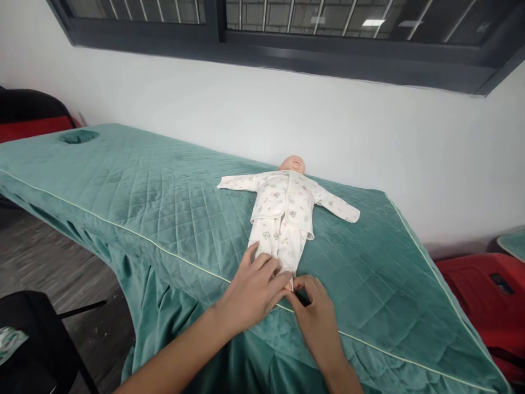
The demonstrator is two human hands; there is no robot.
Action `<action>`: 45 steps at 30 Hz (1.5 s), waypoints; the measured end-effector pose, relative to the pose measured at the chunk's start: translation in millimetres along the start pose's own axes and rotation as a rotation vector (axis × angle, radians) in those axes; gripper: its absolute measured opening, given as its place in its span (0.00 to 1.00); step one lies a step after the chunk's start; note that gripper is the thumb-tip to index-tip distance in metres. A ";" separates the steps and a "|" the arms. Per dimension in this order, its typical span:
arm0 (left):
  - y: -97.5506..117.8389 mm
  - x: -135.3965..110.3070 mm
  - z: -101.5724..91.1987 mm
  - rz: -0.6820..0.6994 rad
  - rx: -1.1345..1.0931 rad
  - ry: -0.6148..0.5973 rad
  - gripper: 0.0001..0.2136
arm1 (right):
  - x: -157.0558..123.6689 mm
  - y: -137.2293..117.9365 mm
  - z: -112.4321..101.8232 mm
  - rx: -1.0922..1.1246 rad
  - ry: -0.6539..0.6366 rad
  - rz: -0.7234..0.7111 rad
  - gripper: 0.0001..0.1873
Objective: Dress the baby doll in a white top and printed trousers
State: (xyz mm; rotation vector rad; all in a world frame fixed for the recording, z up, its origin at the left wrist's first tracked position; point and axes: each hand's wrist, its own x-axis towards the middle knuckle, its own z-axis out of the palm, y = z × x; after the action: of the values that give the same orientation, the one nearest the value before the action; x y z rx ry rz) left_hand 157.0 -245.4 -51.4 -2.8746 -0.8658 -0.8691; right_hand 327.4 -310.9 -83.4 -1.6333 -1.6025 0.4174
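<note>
A baby doll [293, 163] lies on its back on a green quilted bed cover, its head toward the wall. It wears a white printed jacket [283, 194] with both sleeves spread outward, and matching trousers [291, 246]. My left hand [256, 284] lies over the lower trouser legs, its thumb and fingers closed on the fabric near the cuff. From the other side, my right hand [315, 309] pinches at the same cuff with thumb and forefinger. The doll's feet are mostly hidden by my fingers.
The green cover [164, 202] drapes over the bed's front edge, and a face hole [79, 136] shows at the far left. A white wall [172, 98] runs behind, below a barred window. A black chair [33, 339] stands at lower left, a red case-like object [488, 301] at right.
</note>
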 end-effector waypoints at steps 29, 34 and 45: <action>-13.0 -50.1 7.3 -0.242 -0.213 0.190 0.11 | -5.7 -17.7 0.8 0.040 0.047 -0.177 0.09; -11.1 -51.4 7.7 -0.182 -0.221 0.233 0.11 | -7.6 -15.8 -0.3 0.029 0.048 -0.264 0.10; -11.2 -63.2 9.8 -0.076 -0.145 0.279 0.16 | -18.7 -5.0 8.9 0.031 0.140 -0.255 0.09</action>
State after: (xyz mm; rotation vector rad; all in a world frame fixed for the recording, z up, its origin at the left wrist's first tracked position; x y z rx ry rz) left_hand 112.5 -266.2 -93.8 -2.7528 -0.9187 -1.3540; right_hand 314.9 -326.4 -90.8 -1.3807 -1.6620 0.1900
